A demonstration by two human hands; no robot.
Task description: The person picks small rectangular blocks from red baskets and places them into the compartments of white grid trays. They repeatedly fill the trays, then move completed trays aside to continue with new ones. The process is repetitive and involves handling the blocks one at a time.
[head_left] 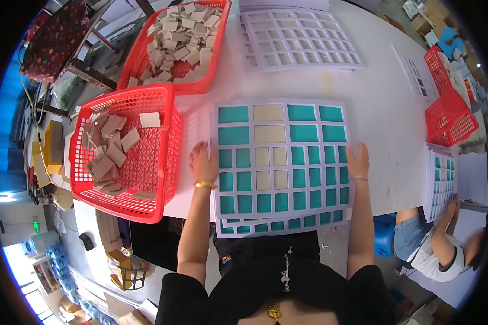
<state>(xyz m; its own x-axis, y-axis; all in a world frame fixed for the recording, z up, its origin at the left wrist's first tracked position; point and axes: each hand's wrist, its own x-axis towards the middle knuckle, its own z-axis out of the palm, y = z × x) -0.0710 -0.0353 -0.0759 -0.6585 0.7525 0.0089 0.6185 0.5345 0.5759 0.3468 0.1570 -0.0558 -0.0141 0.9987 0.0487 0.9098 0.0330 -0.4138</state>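
A white grid board lies in front of me, with teal filling most of its cells and cream showing in several cells around its second column. My left hand, with a yellow band at the wrist, is at the board's left edge, fingers pointing away from me. At the right edge is my right hand, fingers bent along the side. Both hands grip the board between them; their thumbs are mostly hidden. Below it, a second white board with teal cells sticks out toward me at the table's near edge.
To the left, a red plastic basket holds loose cream tiles; a fuller red basket stands behind it. Stacked white grid boards lie at the back. On the right are red baskets, more boards and a seated person.
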